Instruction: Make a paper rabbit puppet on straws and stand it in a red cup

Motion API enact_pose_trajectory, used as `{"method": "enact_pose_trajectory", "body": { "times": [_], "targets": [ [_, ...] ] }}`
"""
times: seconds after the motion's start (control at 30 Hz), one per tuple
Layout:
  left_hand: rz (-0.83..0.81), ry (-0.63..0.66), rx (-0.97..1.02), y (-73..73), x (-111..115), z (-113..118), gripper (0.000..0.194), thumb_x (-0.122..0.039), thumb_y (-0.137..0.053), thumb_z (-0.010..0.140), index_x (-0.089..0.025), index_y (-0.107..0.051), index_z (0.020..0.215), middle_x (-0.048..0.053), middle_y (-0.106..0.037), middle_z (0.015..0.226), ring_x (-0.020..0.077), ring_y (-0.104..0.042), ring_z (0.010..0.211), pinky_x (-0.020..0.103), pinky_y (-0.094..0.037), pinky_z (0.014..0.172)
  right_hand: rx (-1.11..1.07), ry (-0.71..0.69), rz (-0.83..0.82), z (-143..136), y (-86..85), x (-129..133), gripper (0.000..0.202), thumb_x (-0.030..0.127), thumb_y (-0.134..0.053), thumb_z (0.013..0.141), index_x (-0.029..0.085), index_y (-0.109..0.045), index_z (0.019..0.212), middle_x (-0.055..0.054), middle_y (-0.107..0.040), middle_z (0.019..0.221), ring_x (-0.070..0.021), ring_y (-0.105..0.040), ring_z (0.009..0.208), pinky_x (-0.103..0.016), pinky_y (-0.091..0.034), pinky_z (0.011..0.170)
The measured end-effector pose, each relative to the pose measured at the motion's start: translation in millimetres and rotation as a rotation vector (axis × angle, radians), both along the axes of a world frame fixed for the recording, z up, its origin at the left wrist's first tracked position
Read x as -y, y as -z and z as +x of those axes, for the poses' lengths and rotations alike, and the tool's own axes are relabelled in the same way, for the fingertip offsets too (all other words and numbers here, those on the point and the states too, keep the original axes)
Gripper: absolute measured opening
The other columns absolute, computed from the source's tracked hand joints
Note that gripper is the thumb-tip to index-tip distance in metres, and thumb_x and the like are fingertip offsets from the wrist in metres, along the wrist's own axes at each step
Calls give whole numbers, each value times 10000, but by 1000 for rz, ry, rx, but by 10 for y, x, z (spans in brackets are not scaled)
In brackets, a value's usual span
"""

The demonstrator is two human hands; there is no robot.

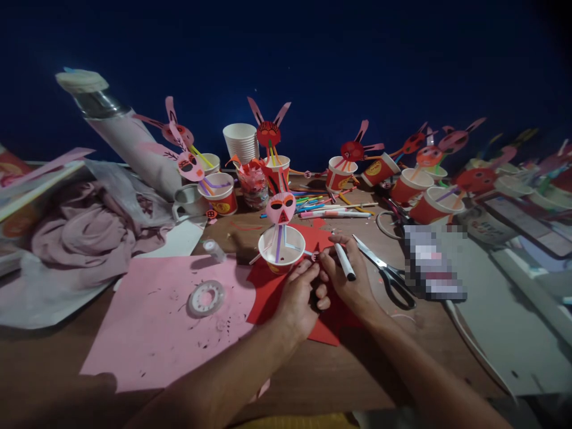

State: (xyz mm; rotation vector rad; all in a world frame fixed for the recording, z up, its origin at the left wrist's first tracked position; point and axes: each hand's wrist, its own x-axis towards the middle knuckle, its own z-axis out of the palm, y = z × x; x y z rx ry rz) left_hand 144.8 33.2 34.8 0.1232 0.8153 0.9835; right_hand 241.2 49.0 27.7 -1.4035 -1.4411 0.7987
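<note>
A paper cup [282,245] with a pink paper rabbit head [280,208] on colored straws stands in front of me. One straw reaches out from its right side to a small marked paper piece [314,257]. My left hand [300,301] is closed, its thumb and fingertips pinching at this piece. Close beside it, my right hand [351,274] has its fingertips at the same piece while a black-and-white marker [344,257] is held between its fingers. Red paper [272,298] lies under the cup and hands. What the curled left fingers cover is hidden.
Scissors [388,273] and a phone with a cable [435,262] lie to the right. Pink paper [165,316] with a tape roll [205,298] is on the left. Behind are loose pens [330,213], stacked cups [241,143], several decorated cups and a leaning flask [134,146].
</note>
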Motion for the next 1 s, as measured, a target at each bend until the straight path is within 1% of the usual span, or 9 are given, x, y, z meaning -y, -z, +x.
{"method": "enact_pose_trajectory", "body": {
  "times": [0.1, 0.3, 0.37, 0.53, 0.63, 0.77, 0.87, 1.0],
  "targets": [
    [0, -3, 5, 7, -2, 1, 58, -149, -511, 771, -172, -458, 780, -67, -453, 558, 16, -346, 352, 141, -210, 344, 8, 10, 13, 2, 22, 10, 211, 231, -495, 773, 201, -407, 962, 55, -541, 604, -133, -555, 563, -264, -449, 551],
    [-8, -11, -6, 18, -10, 20, 140, -221, -610, 729, -166, -496, 789, -73, -454, 552, 9, -335, 354, 139, -202, 346, 31, 25, 41, 8, 48, 11, 212, 228, -494, 773, 209, -406, 965, 47, -548, 653, -121, -553, 575, -264, -452, 572],
    [-18, -13, -9, 17, -16, 24, 135, -229, -610, 732, -159, -506, 785, -73, -451, 543, 9, -332, 352, 139, -203, 346, 31, 19, 43, 12, 60, 10, 221, 227, -492, 776, 205, -405, 978, 40, -551, 670, -120, -552, 567, -265, -453, 565],
    [-34, -18, -12, 6, -25, 18, 63, -178, -549, 774, -149, -500, 747, -68, -450, 532, 10, -333, 345, 140, -207, 343, 26, 5, 33, 30, 101, 26, 224, 238, -480, 795, 214, -405, 1005, 38, -556, 686, -123, -560, 590, -259, -450, 566],
    [-32, -15, -11, 11, -29, 17, 43, -162, -517, 794, -148, -502, 757, -65, -451, 535, 11, -335, 343, 140, -206, 343, 28, 8, 23, 40, 110, 39, 229, 254, -480, 801, 219, -407, 1015, 29, -564, 717, -125, -561, 609, -260, -447, 573],
    [-31, -14, -12, 24, -28, 22, 49, -172, -544, 780, -152, -499, 774, -63, -460, 554, 11, -345, 352, 141, -206, 349, 22, 6, 22, 52, 87, 38, 231, 265, -493, 787, 210, -422, 1000, 23, -570, 714, -135, -566, 618, -270, -450, 584],
    [-36, -18, -17, 15, -25, 24, 87, -188, -572, 762, -157, -495, 790, -65, -457, 554, 12, -340, 354, 143, -200, 353, 15, 40, 24, 75, 60, 21, 218, 248, -498, 775, 203, -437, 980, 19, -573, 718, -137, -563, 623, -279, -450, 603],
    [-32, -7, -11, 0, -26, 24, 94, -196, -578, 758, -157, -500, 792, -59, -463, 557, 14, -334, 360, 147, -191, 357, 29, 76, 10, 120, 50, 1, 185, 253, -481, 792, 207, -447, 968, 2, -588, 738, -147, -566, 644, -296, -453, 624]
  ]
}}
